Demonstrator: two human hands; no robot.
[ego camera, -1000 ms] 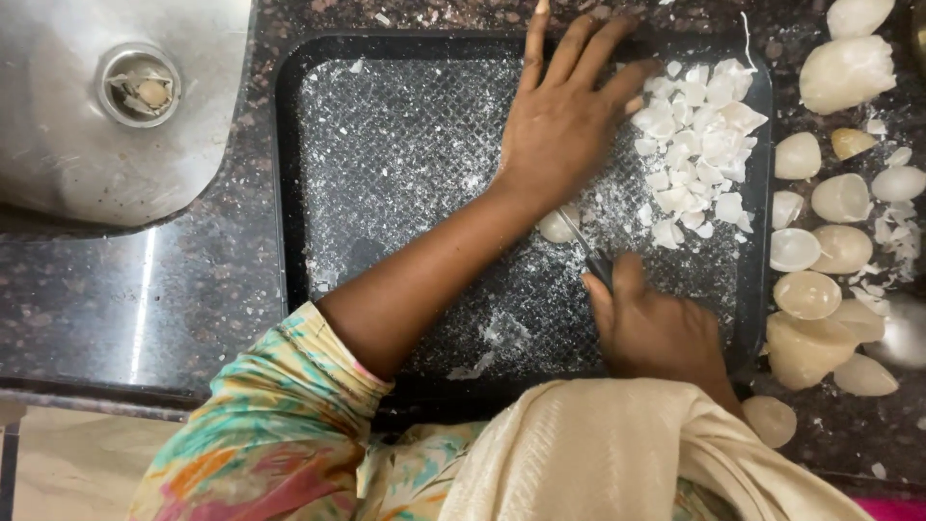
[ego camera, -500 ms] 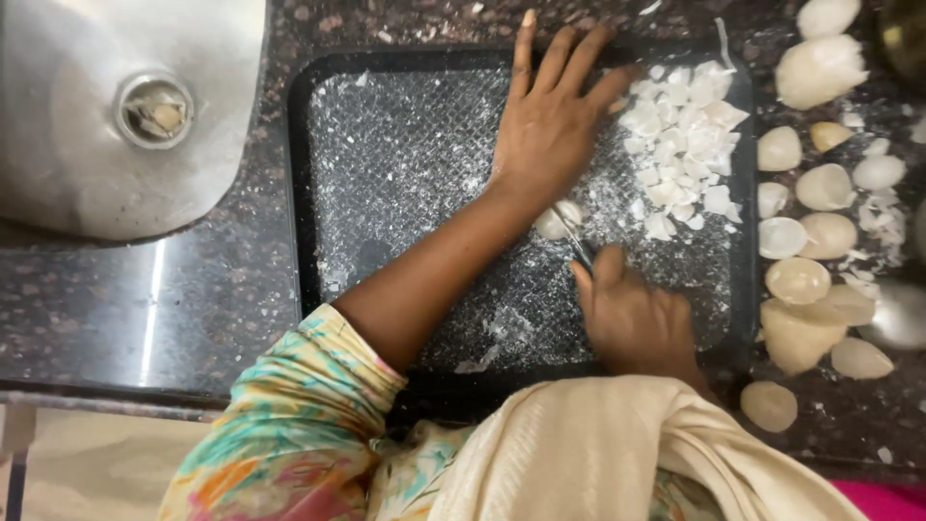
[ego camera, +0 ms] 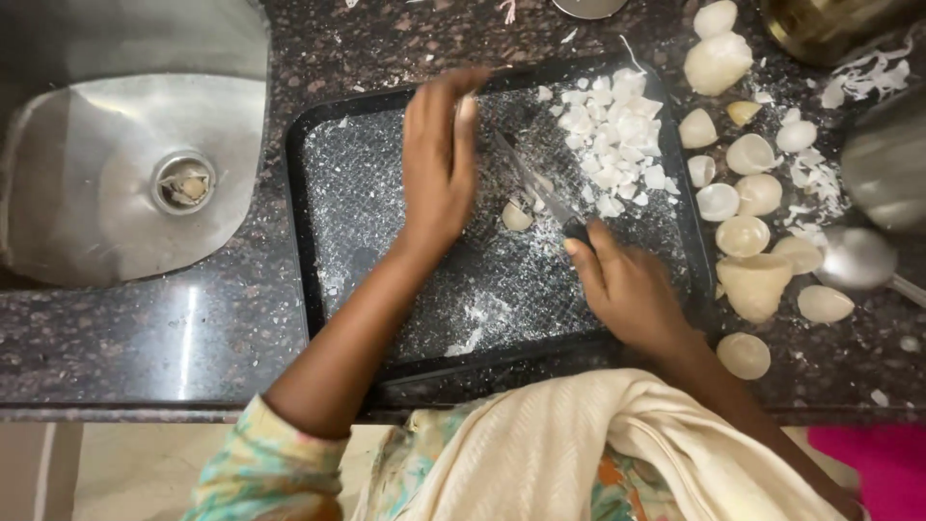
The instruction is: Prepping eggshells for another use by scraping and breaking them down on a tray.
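A black tray lies on the dark stone counter, dusted with white crumbs. My right hand grips a knife by its handle, the blade angled up and left across the tray. My left hand hovers edge-on beside the blade, fingers together and holding nothing. A small white piece lies on the tray under the blade. A pile of chopped white pieces sits at the tray's far right corner.
A steel sink with its drain is at the left. Several whole white chunks lie on the counter right of the tray. A brass pot, a steel vessel and a spoon stand at the far right.
My left hand lifted from lying flat on the tray and turned on edge. My right hand raised the knife, so its blade now shows clearly.
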